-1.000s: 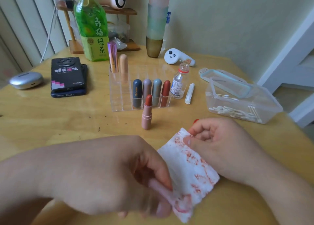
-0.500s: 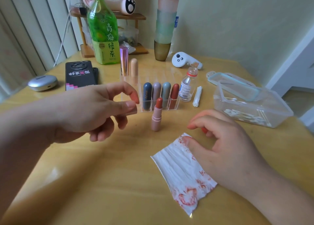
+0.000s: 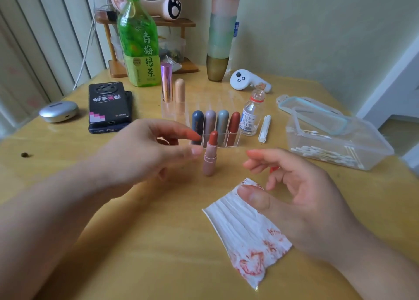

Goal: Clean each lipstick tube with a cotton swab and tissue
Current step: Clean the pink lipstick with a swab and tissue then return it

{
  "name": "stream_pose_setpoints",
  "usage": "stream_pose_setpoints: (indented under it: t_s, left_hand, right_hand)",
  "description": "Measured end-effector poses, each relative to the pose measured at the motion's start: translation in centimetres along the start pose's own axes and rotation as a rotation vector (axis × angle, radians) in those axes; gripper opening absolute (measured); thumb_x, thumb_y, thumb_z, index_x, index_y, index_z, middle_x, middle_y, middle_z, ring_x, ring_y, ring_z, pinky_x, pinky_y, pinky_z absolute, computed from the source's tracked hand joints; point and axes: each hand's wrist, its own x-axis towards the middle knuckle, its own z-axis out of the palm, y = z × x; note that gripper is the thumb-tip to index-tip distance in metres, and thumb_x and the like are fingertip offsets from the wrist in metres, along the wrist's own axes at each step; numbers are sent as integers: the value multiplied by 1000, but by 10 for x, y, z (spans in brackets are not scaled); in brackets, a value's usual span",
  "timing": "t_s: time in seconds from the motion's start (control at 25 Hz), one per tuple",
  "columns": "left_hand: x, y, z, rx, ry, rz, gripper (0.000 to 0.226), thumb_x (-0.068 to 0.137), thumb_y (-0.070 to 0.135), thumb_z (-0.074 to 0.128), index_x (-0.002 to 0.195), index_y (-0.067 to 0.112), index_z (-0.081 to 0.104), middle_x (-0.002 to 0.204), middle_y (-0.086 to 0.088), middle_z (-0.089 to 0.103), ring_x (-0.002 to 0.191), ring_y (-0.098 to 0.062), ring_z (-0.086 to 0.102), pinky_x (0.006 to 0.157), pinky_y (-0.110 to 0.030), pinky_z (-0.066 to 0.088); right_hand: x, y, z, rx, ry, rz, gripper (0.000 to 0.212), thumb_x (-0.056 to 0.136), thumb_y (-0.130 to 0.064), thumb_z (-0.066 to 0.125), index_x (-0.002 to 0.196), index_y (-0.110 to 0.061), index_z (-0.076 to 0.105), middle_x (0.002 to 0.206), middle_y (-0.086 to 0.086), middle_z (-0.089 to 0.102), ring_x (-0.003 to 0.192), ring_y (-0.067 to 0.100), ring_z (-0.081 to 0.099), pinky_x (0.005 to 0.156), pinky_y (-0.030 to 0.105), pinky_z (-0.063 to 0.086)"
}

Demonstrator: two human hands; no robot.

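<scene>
Left hand (image 3: 145, 154) reaches, seemingly untouching, beside uncapped lipstick (image 3: 210, 155); grip empty.

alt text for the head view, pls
Two bare hands hover over a wooden table: left hand reaching for an uncapped lipstick standing upright, right hand above a red-stained tissue. Behind sits a clear organizer of capped lipsticks.

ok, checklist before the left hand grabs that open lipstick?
1. Open lipstick upright on table: ok.
2. Left hand empty, fingers apart beside it: ok.
3. Right hand empty: cannot tell, something red shows under the fingers.
4. Tissue flat, within reach, clean area left: ok.
5. Swab box open, stocked: ok.
6. Cap for this lipstick located: cannot tell.
</scene>
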Motion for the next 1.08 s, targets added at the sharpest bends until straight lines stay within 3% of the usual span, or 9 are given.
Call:
stream_pose_setpoints:
  t_s: [0.08, 0.28, 0.48, 0.56, 0.64, 0.76, 0.84, 0.96, 1.08]
  left_hand:
    - [-6, 6, 9, 211, 77, 35, 40, 60, 61, 83, 96, 45, 75, 79, 11, 65, 53, -2, 53, 57, -21, 44]
    - [-12, 6, 33, 329, 215, 34, 38, 59, 71, 73, 93, 56, 65, 84, 17, 58, 71, 10, 54, 58, -14, 37]
    - [-3, -4, 49, 223, 298, 69, 16, 81, 58, 68, 82, 42, 73, 81, 11, 59, 63, 5, 54, 57, -15, 37]
    - [-8, 0, 47, 119, 247, 130, 23, 87, 50, 66, 78, 30, 75, 78, 6, 64, 53, -2, 50, 54, -16, 38]
    - [-18, 10, 47, -52, 136, 211, 26, 87, 43, 67, 80, 20, 76, 72, -1, 68, 50, -13, 44, 50, -27, 41]
    - [-32, 20, 52, -290, -38, 195, 18, 82, 35, 69, 89, 21, 79, 60, 2, 61, 51, -14, 46, 47, -29, 45]
    - [-34, 19, 55, -337, -139, 199, 20, 82, 34, 68, 92, 20, 79, 65, 1, 63, 57, -11, 50, 50, -30, 46]
    - [-34, 18, 54, -316, -126, 228, 17, 81, 34, 69, 88, 22, 79, 73, -4, 69, 64, -7, 54, 59, -20, 45]
    - [-37, 18, 57, -281, -21, 263, 15, 75, 37, 74, 84, 26, 81, 81, 0, 71, 73, -15, 59, 66, -18, 47]
  right_hand:
    - [0, 1, 0, 1, -5, 4, 52, 71, -52, 73, 118, -33, 62, 110, -11, 67, 105, 18, 60, 78, 35, 50]
    - [-1, 3, 2, 3, -4, 21, 46, 74, -44, 74, 117, -33, 64, 108, -9, 67, 103, 20, 61, 76, 40, 51]
    - [0, 3, 6, 4, 1, 45, 38, 74, -32, 76, 112, -33, 66, 104, -9, 68, 90, 17, 61, 73, 38, 52]
    - [0, 3, 8, 46, 40, 66, 38, 72, -33, 78, 109, -31, 68, 99, -7, 68, 80, 16, 61, 69, 37, 54]
    - [1, 2, 8, 85, 69, 92, 39, 70, -39, 79, 106, -27, 70, 95, -3, 69, 76, 18, 64, 69, 40, 57]
    - [0, -2, 7, 187, -95, 84, 28, 80, -36, 72, 103, -22, 72, 91, -1, 71, 81, 26, 66, 77, 48, 56]
    - [-3, -6, 6, 221, -216, 66, 18, 89, -32, 63, 101, -22, 70, 87, 7, 68, 83, 27, 63, 79, 46, 52]
    - [-4, -8, 7, 186, -241, 94, 24, 89, -41, 60, 103, -24, 70, 92, 11, 70, 91, 34, 64, 85, 55, 52]
    - [-4, -13, 10, 165, -131, 102, 28, 75, -44, 70, 89, -19, 71, 82, 13, 68, 80, 38, 63, 76, 61, 51]
